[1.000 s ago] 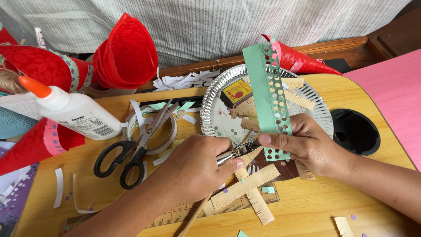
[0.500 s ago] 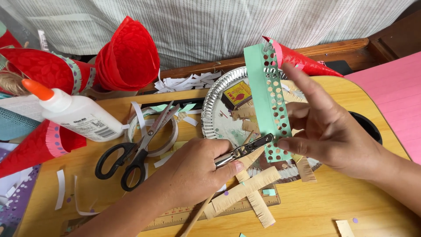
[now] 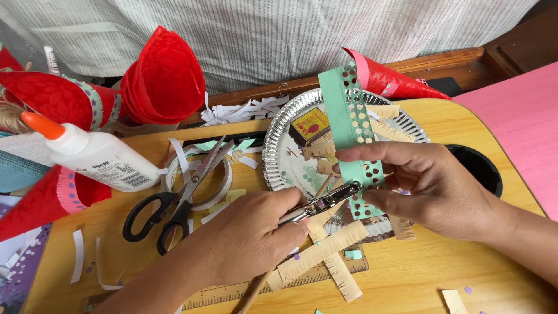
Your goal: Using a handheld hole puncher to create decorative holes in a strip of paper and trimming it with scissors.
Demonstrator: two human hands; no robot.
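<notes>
Yellow wooden tabletop [image 3: 442, 279], cluttered with craft scraps, backed at the far edge by pale striped cloth [image 3: 302, 35]. Near centre, a mint-green paper strip with punched round holes [image 3: 349, 125] stands nearly upright, lower end over the near rim of a silver foil plate [image 3: 278, 152]. Right hand [image 3: 430, 186] holds the strip: fingers [image 3: 372, 154] lie across its front, thumb below, pinching the strip between them. Left hand [image 3: 247, 235] is closed around a small metal hole punch [image 3: 325, 202]; fingers pressed together on its handles, and its tip meets the left edge of the strip's lower end.

Inside the plate: a yellow-and-red matchbox [image 3: 310, 125] and fringed tan paper strips [image 3: 386, 129]. Just near of the left hand, a cross of fringed tan paper [image 3: 325, 256] lies on a wooden ruler [image 3: 221, 295], with small paper dots scattered beside it.

Left of the plate: black-handled scissors [image 3: 168, 203], blades resting across a roll of clear tape [image 3: 224, 186]. Further left, a white glue bottle with orange cap [image 3: 99, 157] lies on its side. Red paper cones [image 3: 160, 81] sit at far left, another red cone [image 3: 395, 78] beyond the plate. Pink paper sheet [image 3: 523, 122] lies at far right, beside a dark round hole in the tabletop [image 3: 479, 166].
</notes>
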